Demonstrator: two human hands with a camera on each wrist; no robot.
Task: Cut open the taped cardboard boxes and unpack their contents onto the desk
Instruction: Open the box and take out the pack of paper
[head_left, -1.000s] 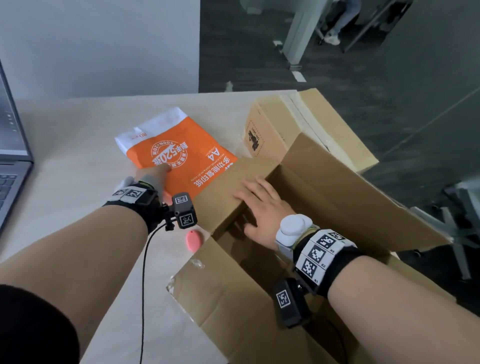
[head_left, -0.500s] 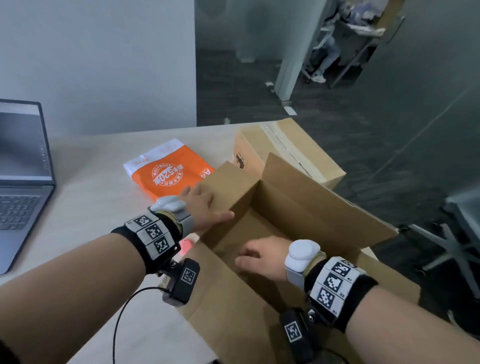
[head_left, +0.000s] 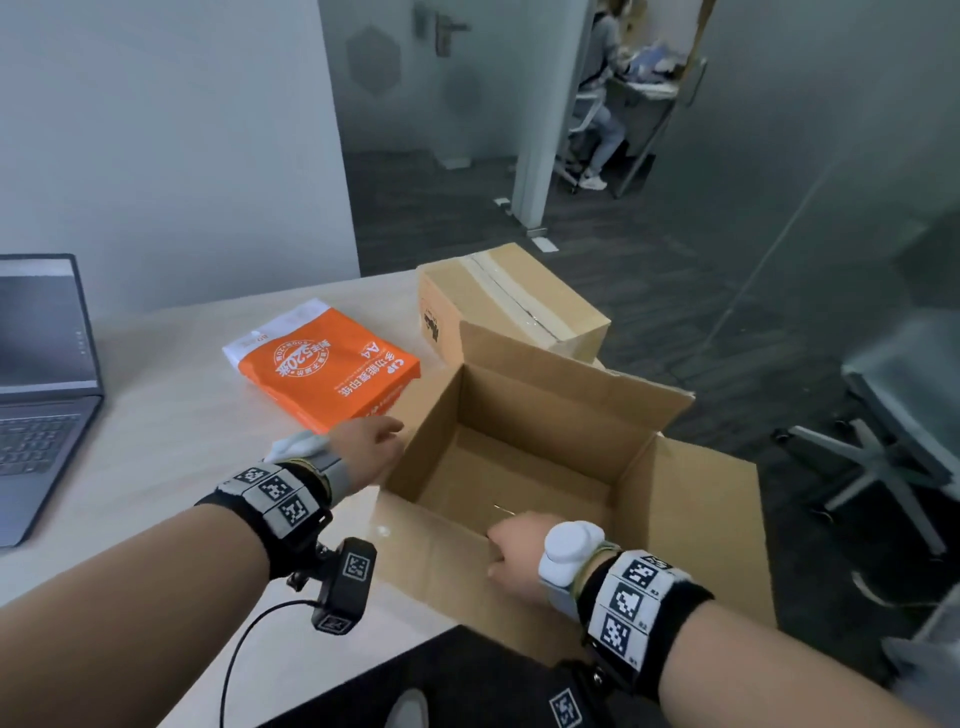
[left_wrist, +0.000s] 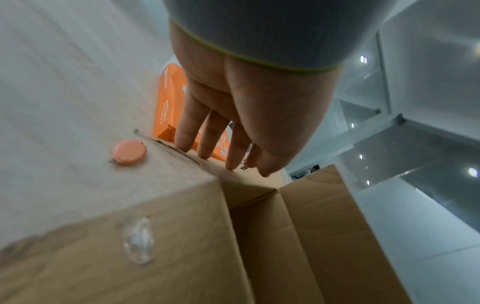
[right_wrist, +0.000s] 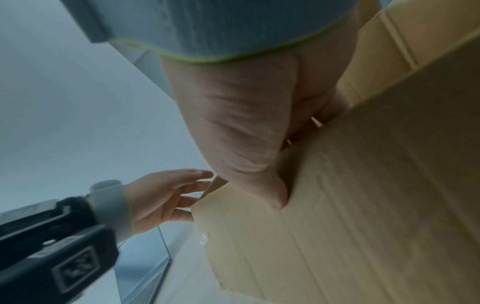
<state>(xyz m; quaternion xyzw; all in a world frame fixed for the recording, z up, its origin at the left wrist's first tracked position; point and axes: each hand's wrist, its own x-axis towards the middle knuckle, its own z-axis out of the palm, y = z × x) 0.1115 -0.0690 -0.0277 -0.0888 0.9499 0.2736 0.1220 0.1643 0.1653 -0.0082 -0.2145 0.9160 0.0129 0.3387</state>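
An open cardboard box (head_left: 545, 415) stands at the desk's near right edge, flaps spread, its inside bare. My left hand (head_left: 371, 447) touches the box's left side with straight fingers (left_wrist: 207, 144). My right hand (head_left: 511, 551) grips the near wall, thumb (right_wrist: 270, 191) outside and fingers curled over the rim. An orange and white A4 paper ream (head_left: 322, 364) lies on the desk left of the box. A second box (head_left: 524, 296), taped along its top, sits behind it. A small pink cutter (left_wrist: 129, 152) lies on the desk by the open box's left flap.
A grey laptop (head_left: 41, 374) stands open at the desk's (head_left: 171, 441) left side. An office chair base (head_left: 883, 452) is on the floor to the right. A person sits at a far desk (head_left: 602, 104) beyond a glass wall.
My left hand left the paper ream and came to the box's left side. My right hand drew back from inside the box to its near wall. The view has tilted up.
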